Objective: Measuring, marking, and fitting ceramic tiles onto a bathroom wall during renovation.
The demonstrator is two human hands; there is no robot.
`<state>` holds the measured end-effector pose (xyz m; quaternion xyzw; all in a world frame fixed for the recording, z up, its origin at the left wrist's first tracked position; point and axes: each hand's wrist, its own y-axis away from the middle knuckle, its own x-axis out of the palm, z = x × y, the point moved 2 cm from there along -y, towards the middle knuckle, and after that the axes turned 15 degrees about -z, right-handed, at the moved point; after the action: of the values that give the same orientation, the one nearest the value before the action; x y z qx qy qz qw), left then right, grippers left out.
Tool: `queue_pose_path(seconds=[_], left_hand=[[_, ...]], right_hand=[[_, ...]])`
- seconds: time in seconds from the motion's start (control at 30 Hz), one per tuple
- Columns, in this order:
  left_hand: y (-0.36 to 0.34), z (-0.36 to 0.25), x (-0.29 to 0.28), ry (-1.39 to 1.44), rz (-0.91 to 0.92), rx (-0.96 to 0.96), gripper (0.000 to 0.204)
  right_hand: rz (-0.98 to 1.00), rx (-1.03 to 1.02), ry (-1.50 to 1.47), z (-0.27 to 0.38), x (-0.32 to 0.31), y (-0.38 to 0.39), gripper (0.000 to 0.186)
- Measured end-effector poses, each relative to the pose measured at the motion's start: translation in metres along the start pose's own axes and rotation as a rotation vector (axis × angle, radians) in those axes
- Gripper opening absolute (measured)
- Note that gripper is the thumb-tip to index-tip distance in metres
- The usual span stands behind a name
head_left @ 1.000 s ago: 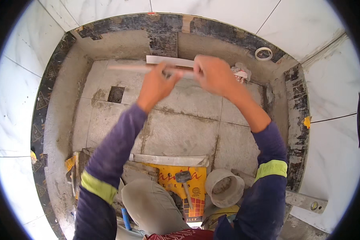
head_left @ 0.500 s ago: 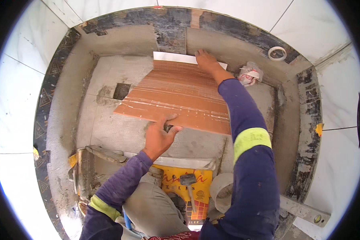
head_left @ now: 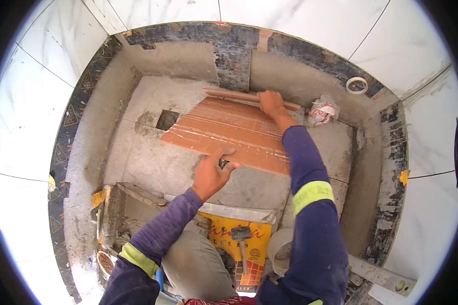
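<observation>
A brown-backed tile (head_left: 229, 132) with pale streaks and a slanted left edge lies across the middle of the recess. My left hand (head_left: 213, 173) grips its near edge, thumb and fingers closed around it. My right hand (head_left: 272, 104) is closed on a narrow brown strip (head_left: 224, 94) along the tile's far edge. Whether that strip is fully separate, I cannot tell. Left of the tile, a square dark opening (head_left: 167, 120) shows in the grey floor tiles (head_left: 132, 101).
At the back right are a crumpled bag (head_left: 320, 112) and white ring (head_left: 356, 85). Near me sit a rubber mallet (head_left: 241, 239) on a yellow box (head_left: 219, 223), a pail (head_left: 277, 254), a mortar-caked tool (head_left: 137, 195) and a level (head_left: 376, 274). Marbled wall tiles (head_left: 30, 127) surround the recess.
The tile turned from edge-on to brown face up. Since half a second ago, the white strip at its far edge has turned brown side up, and my right hand has come slightly nearer.
</observation>
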<state>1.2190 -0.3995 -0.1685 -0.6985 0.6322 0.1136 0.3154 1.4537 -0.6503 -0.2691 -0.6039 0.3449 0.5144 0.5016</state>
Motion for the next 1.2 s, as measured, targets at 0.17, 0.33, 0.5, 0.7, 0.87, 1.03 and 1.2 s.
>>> queue_pose_path(seconds=[0.17,0.33,0.5,0.7,0.87,1.03,1.2], left_hand=[[-0.04,-0.02,0.006,0.049,-0.03,0.006,0.04],[-0.136,-0.053,0.024,-0.075,-0.081,0.09,0.044],[-0.244,-0.082,0.054,-0.124,-0.112,0.082,0.053],[-0.287,-0.084,0.07,-0.229,-0.047,0.105,0.059],[-0.277,-0.075,0.07,-0.344,-0.049,0.232,0.076],[-0.277,-0.071,0.069,-0.513,-0.084,0.297,0.083],[-0.284,-0.065,0.075,-0.606,-0.163,0.379,0.084]], right_hand=[[-0.131,0.066,0.023,-0.013,-0.155,-0.003,0.029],[-0.501,0.274,-0.074,-0.009,-0.334,0.039,0.043],[-0.696,0.409,-0.371,-0.001,-0.412,0.08,0.051],[-0.705,0.667,-0.719,0.002,-0.396,0.12,0.045],[-0.671,0.705,-0.791,0.004,-0.363,0.142,0.043],[-0.635,0.753,-0.826,0.007,-0.342,0.158,0.038],[-0.583,0.784,-0.892,0.008,-0.329,0.169,0.039]])
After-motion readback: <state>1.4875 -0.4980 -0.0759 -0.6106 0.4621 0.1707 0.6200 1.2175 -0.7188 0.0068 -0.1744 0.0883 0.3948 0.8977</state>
